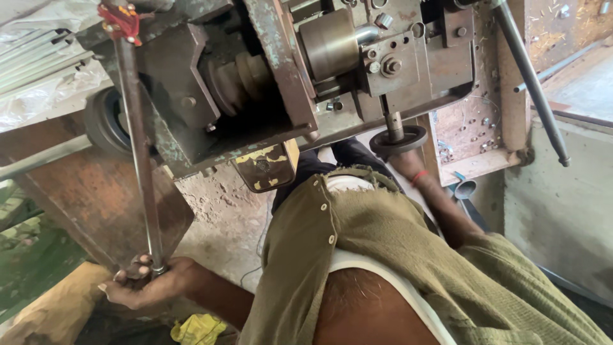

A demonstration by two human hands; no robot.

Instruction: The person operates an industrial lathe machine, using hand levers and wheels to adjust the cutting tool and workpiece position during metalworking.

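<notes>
The left hand was closed around the lower end of a long, thin metal rod, with the fingers curled over it and the thumb side pressed against the shaft. The rod rose almost straight up from that grip along the left side of a worn, greenish-grey metal machine, and ended at a red fitting near the machine's upper left corner. Behind the rod hung a rusty brown sheet-metal chute, which sloped down towards the hand.

The right arm reached up under the machine's right part, a red band on its wrist. The right hand lay just below a dark round handwheel on a short vertical spindle; most of the hand was hidden by the wheel, so how far it was open could not be told, nor whether it gripped the wheel.

A long dark lever bar slanted down along the machine's right edge. Below the machine's middle hung a yellow-flecked plate. The person wore an olive shirt, open over a white undershirt. A yellow rag lay on the floor near the left forearm.
</notes>
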